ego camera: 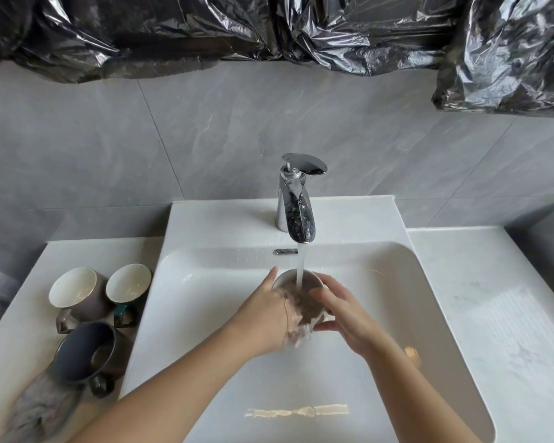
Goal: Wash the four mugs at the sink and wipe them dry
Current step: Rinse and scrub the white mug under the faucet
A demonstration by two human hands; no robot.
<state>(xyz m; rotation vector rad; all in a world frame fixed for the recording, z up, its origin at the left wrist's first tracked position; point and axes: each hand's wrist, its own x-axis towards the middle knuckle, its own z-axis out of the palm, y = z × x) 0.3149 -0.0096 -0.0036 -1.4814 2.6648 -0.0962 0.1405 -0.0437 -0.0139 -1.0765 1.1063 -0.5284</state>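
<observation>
Head view: a person's two bare forearms reach from the bottom edge over the white rectangular sink basin.
Left hand: palm turned inward against the left side of the dark brown mug; thumb stretched up along the rim, fingers curled under the base, blurred by running water.
Right hand: cupped on the mug's right side, fingers bent together over the wall and thumb tucked below.
Mug position: held between both hands above the middle of the basin, mouth tilted up and back, directly under the chrome tap; the water stream falls into it.
Left counter: a grey-brown mug with cream inside, a cream-lined mug with dark green handle just beside it, and a dark grey mug nearer the front edge.
Front left corner: a grey cloth, touching the dark grey mug.
Wall top: crumpled black plastic sheeting.
</observation>
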